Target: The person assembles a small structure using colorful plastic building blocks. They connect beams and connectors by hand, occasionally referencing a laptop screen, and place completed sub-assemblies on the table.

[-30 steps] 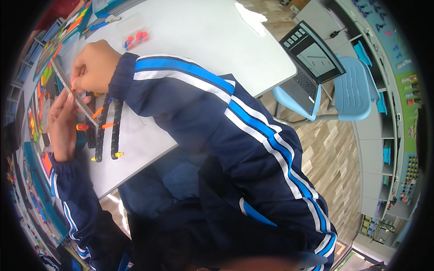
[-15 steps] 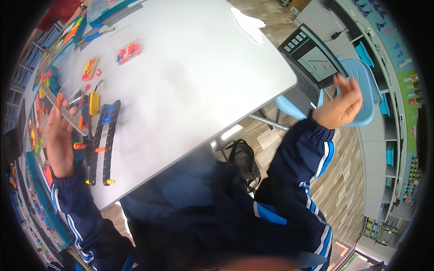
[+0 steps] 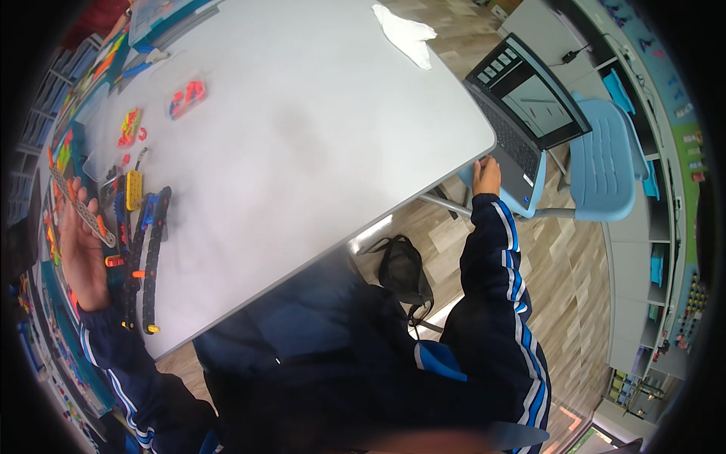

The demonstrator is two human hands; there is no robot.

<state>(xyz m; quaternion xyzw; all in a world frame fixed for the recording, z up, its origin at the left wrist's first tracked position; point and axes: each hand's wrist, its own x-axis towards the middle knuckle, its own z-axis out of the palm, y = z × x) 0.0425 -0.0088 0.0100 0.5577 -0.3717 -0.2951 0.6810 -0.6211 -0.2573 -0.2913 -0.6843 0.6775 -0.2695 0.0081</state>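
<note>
My left hand [image 3: 82, 261] is at the table's left side, its fingers closed on a grey perforated beam [image 3: 79, 198] with orange pegs. Just right of it lies a frame of two long black perforated beams [image 3: 153, 261], with blue connectors, an orange crosspiece and yellow ends. A yellow block [image 3: 134, 189] with a dark cable adjoins its far end. My right hand [image 3: 488, 175] is down at the right corner of the table, beside the open laptop [image 3: 522, 106]. Its fingers are bent and close together; whatever they hold, if anything, is hidden.
Small clear boxes of red [image 3: 187, 99] and yellow-red pieces [image 3: 129, 127] sit on the white table [image 3: 302, 166]. A white cloth-like item [image 3: 406, 36] lies at its far edge. Blue chairs [image 3: 603, 163] stand right; a black bag [image 3: 406, 268] is on the floor below.
My right hand has come down and left, from raised in front of the laptop to the table corner. My left hand still holds the grey beam; the whole view has shifted slightly.
</note>
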